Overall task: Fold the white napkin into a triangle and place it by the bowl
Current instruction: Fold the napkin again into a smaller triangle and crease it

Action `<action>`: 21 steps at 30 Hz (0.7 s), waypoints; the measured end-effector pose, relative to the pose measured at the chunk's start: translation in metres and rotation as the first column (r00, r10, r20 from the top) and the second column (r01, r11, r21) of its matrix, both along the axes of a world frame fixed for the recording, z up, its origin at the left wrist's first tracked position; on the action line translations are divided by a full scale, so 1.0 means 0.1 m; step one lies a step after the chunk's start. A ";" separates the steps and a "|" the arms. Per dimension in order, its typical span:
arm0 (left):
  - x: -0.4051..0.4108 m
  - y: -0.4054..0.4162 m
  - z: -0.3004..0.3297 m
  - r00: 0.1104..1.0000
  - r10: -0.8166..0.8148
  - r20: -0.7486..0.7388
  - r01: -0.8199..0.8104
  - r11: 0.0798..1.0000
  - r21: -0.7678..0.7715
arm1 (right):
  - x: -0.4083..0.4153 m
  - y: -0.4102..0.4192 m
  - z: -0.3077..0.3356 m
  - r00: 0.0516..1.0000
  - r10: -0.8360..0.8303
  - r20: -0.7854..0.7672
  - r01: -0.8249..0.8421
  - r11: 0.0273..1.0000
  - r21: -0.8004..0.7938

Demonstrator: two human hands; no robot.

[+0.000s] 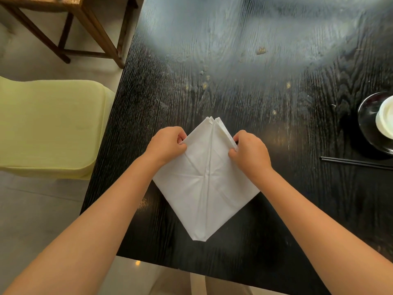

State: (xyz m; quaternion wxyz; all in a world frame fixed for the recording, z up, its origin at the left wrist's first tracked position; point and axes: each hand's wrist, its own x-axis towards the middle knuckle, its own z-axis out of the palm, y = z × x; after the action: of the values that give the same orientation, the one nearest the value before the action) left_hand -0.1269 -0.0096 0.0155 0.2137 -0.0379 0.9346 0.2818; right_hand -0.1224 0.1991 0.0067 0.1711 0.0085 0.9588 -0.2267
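Note:
A white napkin (pixel 205 188) lies as a diamond on the black wooden table (pixel 234 71), its far corner showing several stacked layers and its near corner pointing toward me. My left hand (pixel 168 144) pinches its upper left edge. My right hand (pixel 249 152) pinches the upper right edge. Creases cross the cloth's middle. A white bowl (pixel 386 119) stands on a dark plate (pixel 366 122) at the right edge, partly cut off.
Black chopsticks (pixel 357 162) lie below the plate at the right. A yellow-green cushioned chair (pixel 49 126) stands left of the table, and a wooden chair (pixel 89 28) is at the far left. The table's near edge runs just below the napkin.

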 end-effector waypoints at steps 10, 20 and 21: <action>-0.36 -0.08 0.59 0.971 0.070 -0.229 -0.037 0.989 0.144 | -0.41 0.11 0.53 0.984 -0.094 -0.149 0.058 0.972 -0.228; -0.52 0.04 1.37 0.613 0.045 -0.789 0.114 0.983 0.145 | -0.70 0.34 1.51 0.647 0.004 -0.762 -0.242 0.949 -0.201; -0.42 0.06 1.29 0.606 0.004 -0.795 0.143 0.983 0.114 | -0.60 0.38 1.42 0.642 0.053 -0.765 -0.260 0.953 -0.152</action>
State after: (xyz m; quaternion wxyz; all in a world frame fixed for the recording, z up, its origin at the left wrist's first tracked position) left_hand -0.1685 -0.0032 0.1441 -0.2083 0.1449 0.9064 0.3376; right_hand -0.1829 0.2373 0.1491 -0.2223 -0.1914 0.9037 -0.3120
